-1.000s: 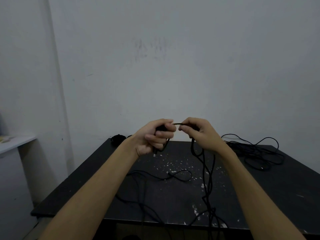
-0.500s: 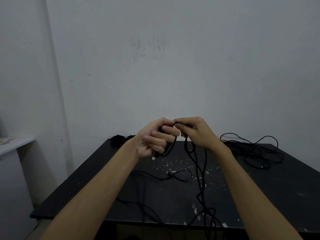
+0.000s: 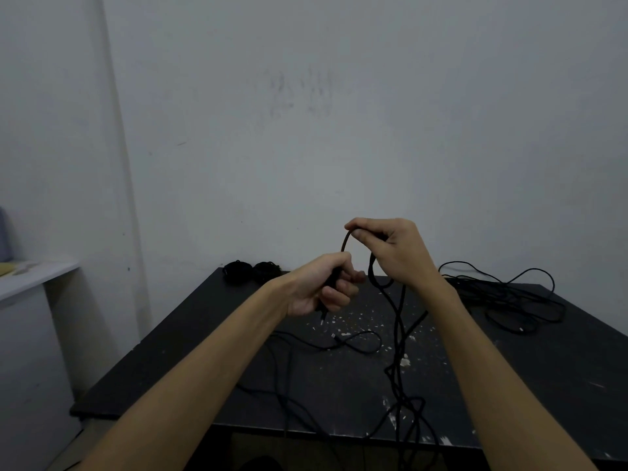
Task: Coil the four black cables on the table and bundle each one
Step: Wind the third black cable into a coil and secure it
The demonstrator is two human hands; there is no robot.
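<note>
Two bare forearms reach forward from the bottom edge over a black table (image 3: 190,362) whose top is flecked with pale paint chips. The left hand (image 3: 319,287) sits lower and nearer, fist curled around the end of a black cable (image 3: 398,331), whose plug tip pokes out below the palm. The right hand (image 3: 390,253) is raised higher and just beside it, thumb and forefinger pinching the same cable at the top of a short arc that bridges the two hands.

From the right hand's grip the cable drops in a small loop, then trails down in tangled strands across the tabletop and over the near edge. A second loose cable (image 3: 360,345) lies flat on the table under the hands, curling into a loop near the paint flecks and running off to the left.

Farther back on the right, a heap of uncoiled cable (image 3: 503,294) sprawls toward the table's far corner, well apart from both hands. At the far left corner, against the pale wall (image 3: 339,130), sit two dark coiled bundles (image 3: 251,271) side by side. A white shelf (image 3: 34,277) juts in at the left.
</note>
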